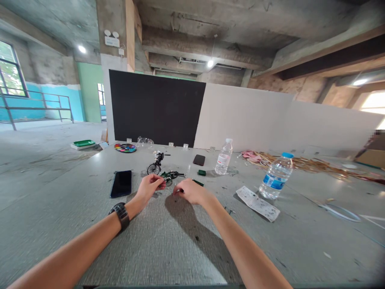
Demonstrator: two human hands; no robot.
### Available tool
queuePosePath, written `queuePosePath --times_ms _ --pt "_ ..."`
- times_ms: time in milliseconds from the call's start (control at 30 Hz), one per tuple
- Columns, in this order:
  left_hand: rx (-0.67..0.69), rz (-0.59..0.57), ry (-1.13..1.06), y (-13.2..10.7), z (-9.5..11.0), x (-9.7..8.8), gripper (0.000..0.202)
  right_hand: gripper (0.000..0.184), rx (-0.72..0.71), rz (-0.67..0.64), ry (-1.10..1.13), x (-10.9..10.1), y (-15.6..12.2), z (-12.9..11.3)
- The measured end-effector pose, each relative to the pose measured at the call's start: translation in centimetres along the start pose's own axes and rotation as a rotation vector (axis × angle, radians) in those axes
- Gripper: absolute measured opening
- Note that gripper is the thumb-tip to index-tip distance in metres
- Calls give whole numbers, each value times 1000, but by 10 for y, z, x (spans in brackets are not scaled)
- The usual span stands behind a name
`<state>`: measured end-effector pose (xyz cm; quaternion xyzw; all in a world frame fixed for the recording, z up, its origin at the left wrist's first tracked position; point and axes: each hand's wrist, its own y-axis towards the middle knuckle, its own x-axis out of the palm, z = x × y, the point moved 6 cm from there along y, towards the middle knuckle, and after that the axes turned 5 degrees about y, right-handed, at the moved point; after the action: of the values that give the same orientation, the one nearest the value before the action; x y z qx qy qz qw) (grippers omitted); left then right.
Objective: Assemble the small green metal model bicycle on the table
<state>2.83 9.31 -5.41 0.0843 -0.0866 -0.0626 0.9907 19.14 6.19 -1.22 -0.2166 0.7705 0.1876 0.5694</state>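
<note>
While our left grip [147,187] pinches thumb against forefinger on the edge of a small green-and-black model bicycle [171,175], that model sits at its fingertips, low over the grey worktop [144,241]. Our right grip [192,191] is palm down just beside it, fingers curled close to the surface; we cannot tell whether it holds anything. Just beyond our left grip stands a small black model with a spoked wheel [154,168]. Behind our right grip we see a slim dark green piece [198,182], partly hidden, then a small dark green rectangular block [201,172], and farther off a dark smartphone [199,160] and a clear plastic bottle with a white cap [223,157]. Left of our left grip lies a glossy black smartphone [121,184]. To the right of our right grip are a white printed paper sheet [258,203] and a clear plastic bottle with a blue cap [276,176]. Well beyond both grips rises a flat black panel [156,108].
</note>
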Motion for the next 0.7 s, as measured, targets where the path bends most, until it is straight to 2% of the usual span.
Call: queuePosePath --times_ms 233,533,700 --pt "6 16 -19 1 -1 -1 38 25 -8 88 -53 1 0 -7" --pt "13 42 -23 1 -1 -1 38 19 60 149 -149 3 -1 -14" --pt "14 72 -35 1 -1 -4 40 20 3 237 6 -2 -1 -14"
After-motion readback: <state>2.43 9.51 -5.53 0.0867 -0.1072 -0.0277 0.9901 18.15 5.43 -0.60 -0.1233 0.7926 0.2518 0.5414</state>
